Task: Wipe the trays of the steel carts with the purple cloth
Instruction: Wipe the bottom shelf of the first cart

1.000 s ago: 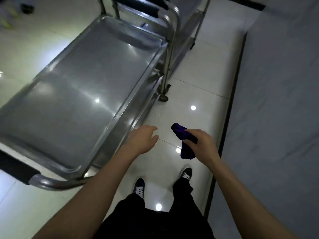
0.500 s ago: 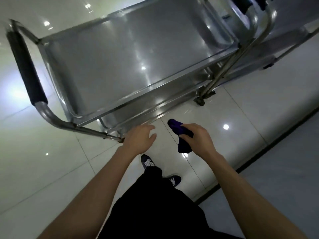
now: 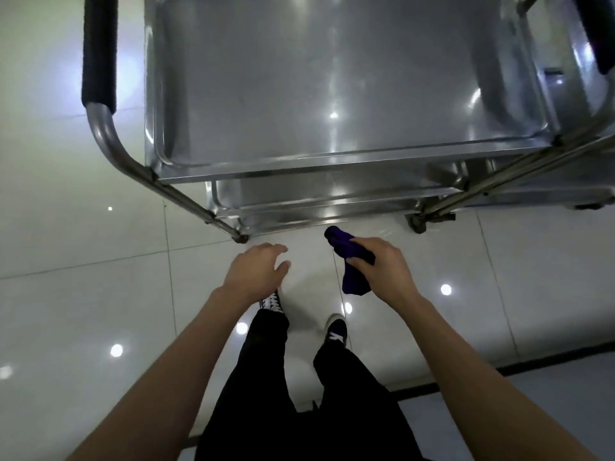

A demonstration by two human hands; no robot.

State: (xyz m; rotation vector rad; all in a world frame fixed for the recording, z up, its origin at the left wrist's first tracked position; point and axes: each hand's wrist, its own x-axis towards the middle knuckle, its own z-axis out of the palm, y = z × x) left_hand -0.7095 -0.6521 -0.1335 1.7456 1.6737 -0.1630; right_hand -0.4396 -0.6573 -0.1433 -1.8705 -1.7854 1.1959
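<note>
A steel cart stands straight ahead of me, its long side facing me. Its top tray [image 3: 332, 161] is bare and shiny, and the rim of a lower tray [image 3: 316, 207] shows beneath it. My right hand [image 3: 382, 269] is shut on a bunched purple cloth [image 3: 352, 264], held over the floor just short of the cart's near edge. My left hand [image 3: 258, 271] hovers beside it with fingers apart, holding nothing, near the cart's front left leg.
A black-padded push handle [image 3: 100, 51] curves off the cart's left end. A second cart's handle [image 3: 595, 31] and frame crowd the right end. A caster [image 3: 417, 224] sits at the front right. Glossy white floor tiles lie around; a dark baseboard strip [image 3: 499, 371] runs behind me.
The view has swung round so the cart now lies square in front of me instead of off to the left. Both hands have kept their pose, the cloth still in the right.
</note>
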